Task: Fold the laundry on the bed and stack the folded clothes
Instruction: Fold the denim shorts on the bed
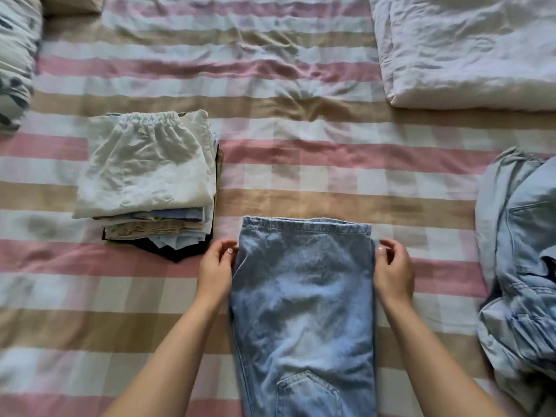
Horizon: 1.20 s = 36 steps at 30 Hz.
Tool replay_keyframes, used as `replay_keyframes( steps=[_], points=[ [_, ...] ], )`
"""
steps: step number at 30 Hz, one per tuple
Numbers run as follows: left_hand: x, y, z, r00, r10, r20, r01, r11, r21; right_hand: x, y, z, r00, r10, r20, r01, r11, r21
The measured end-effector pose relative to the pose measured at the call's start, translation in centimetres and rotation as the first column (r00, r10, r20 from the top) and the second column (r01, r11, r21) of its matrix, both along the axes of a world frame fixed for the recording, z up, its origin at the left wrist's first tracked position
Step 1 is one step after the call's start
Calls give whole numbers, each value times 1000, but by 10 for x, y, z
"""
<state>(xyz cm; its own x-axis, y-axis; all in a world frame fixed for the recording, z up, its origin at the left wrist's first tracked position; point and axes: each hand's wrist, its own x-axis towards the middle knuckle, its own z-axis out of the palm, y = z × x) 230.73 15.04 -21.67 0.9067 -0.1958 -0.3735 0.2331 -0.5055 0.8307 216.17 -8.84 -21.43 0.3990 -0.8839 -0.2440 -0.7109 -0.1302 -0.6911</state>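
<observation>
1. Your left hand [216, 267] and right hand [392, 273] each pinch a side edge of the jeans [304, 296], lying lengthwise on the bed [301, 176] before you; uneven lifting would likely skew the fold.
2. The folded stack [144, 176], to the left, sits ragged; heavy denim could topple it.

Bare forearms [168, 341] — short-nailed hands [215, 273]

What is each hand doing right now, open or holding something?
Left hand: pinches the left edge of the jeans.
Right hand: pinches the right edge of the jeans.
</observation>
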Motion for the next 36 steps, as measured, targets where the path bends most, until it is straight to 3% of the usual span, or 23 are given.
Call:
replay_keyframes(
  steps=[6, 9, 13, 15, 18, 20, 21, 22, 23, 24, 25, 26, 27, 29, 32, 34, 36],
  points=[
    [34, -23, -5, 977, -139, -164, 120, 985, -121, 20, -30, -7, 974, 226, 34, -228, 945, 234],
    [42, -26, -7, 963, -140, -232, 100, 979, -175, 20, -43, -11, 971, 238, 35, -234, 901, 366],
    [53, -25, -4, 950, -203, -237, 141, 957, -252, 19, -55, -11, 953, 232, 197, -297, 845, 444],
    [52, -28, -4, 969, -142, -204, 93, 968, -232, 24, -52, -12, 959, 207, 195, -267, 893, 362],
    [50, -38, -7, 993, -60, -98, 56, 998, -38, 33, -42, -15, 982, 175, 71, -186, 963, 197],
    [43, -39, -1, 995, 90, -43, -87, 994, 66, 32, -35, -9, 996, 84, 5, -83, 996, -17],
    [34, -39, 5, 988, 137, 67, -143, 985, 99, 30, -28, -4, 998, 66, 25, -60, 983, -175],
    [19, -39, 12, 958, 87, 272, -126, 983, 130, 29, -17, 1, 990, 127, 65, -99, 939, -330],
    [1, -43, 19, 876, -62, 478, -18, 986, 163, 28, -2, 5, 962, 260, 78, -200, 874, -443],
    [-17, -46, 20, 742, -258, 619, 145, 963, 228, 28, 14, 6, 904, 425, 42, -345, 785, -515],
    [-29, -50, 15, 579, -454, 677, 303, 891, 338, 29, 27, 3, 820, 570, -54, -503, 672, -544],
    [-34, -54, 8, 452, -616, 645, 403, 786, 469, 29, 36, -2, 736, 651, -188, -640, 578, -506],
    [-33, -57, 2, 416, -731, 541, 452, 683, 574, 28, 39, -7, 665, 678, -315, -741, 541, -398],
    [-17, -54, -7, 513, -816, 265, 489, 532, 691, 24, 28, -18, 583, 655, -480, -801, 563, -203],
    [4, -40, -27, 531, -841, 106, 462, 392, 795, 15, 8, -33, 550, 616, -564, -801, 579, -149],
    [-2, -42, -27, 556, -823, 117, 441, 412, 797, 17, 14, -30, 562, 591, -579, -793, 584, -173],
    [-20, -52, -17, 526, -822, 219, 438, 482, 759, 17, 33, -21, 617, 629, -473, -782, 557, -278]
  ],
)
